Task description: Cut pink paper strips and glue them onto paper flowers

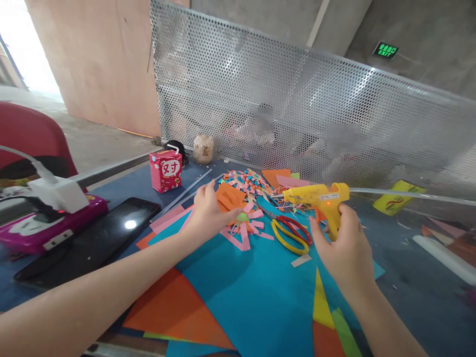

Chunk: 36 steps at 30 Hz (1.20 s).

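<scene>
My right hand (345,245) is wrapped round the grip of a yellow hot glue gun (316,194), its nozzle aimed left and a long clear glue stick (409,194) out of its back. My left hand (208,208) reaches over the sheets, thumb and fingers apart. Right beside it are an orange paper piece (228,197) and a pink paper flower with a green centre (243,218); whether the hand touches them I cannot tell. Scissors with red and yellow handles (290,240) lie between my hands on blue paper (253,282).
Behind lies a pile of colourful paper flowers (247,181). On the left are a red drink carton (166,171), a black phone (92,238) and a purple power strip (55,238). A perforated metal screen (290,94) borders the table's back. A yellow packet (397,197) sits at right.
</scene>
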Available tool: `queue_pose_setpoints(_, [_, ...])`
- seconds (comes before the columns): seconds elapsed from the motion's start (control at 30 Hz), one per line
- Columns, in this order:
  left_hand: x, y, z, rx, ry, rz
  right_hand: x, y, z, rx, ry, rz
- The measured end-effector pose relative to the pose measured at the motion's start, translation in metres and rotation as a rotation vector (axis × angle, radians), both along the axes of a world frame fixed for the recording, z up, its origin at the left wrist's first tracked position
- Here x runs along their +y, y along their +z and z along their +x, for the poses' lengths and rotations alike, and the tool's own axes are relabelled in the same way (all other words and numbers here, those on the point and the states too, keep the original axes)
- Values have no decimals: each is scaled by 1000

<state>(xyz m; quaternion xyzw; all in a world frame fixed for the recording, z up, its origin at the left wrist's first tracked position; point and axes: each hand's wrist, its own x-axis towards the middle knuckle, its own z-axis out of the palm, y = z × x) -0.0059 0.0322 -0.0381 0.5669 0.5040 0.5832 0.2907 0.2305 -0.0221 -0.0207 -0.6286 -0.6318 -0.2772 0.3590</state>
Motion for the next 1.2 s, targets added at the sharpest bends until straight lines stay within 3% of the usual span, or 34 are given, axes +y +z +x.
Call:
queue_pose_setpoints(0.03, [-3, 3, 1, 42, 7, 100, 0, 0, 0, 5, -5, -3])
queue_pose_setpoints(0.1, [-8, 9, 7, 121, -125, 204, 1, 0, 1, 10, -9, -10])
queue_pose_setpoints(0.2, [-10, 15, 23, 128, -360, 81, 2, -1, 2, 23, -1, -19])
queue_pose_setpoints(0.27, [-4, 17, 35, 106, -428, -19, 2, 0, 3, 37, -8, -21])
queue_pose_setpoints(0.37, [11, 17, 50, 96, -489, -36, 2, 4, 8, 47, -22, -10])
queue_pose_setpoints(0.63, [36, 26, 77, 246, -472, 21, 10, 15, 33, 156, -172, -10])
queue_pose_setpoints(0.8, [64, 30, 99, 759, -398, 206, 13, 25, 51, 275, -304, -33])
queue_pose_setpoints(0.87, [81, 29, 113, 944, -395, 272, 13, 29, 58, 325, -364, -35])
queue_pose_setpoints(1.0, [110, 25, 151, 1057, -405, 311, 15, 29, 69, 358, -436, -61])
queue_pose_setpoints(1.2, [126, 20, 203, 1146, -456, 370, 20, 25, 79, 380, -501, -78])
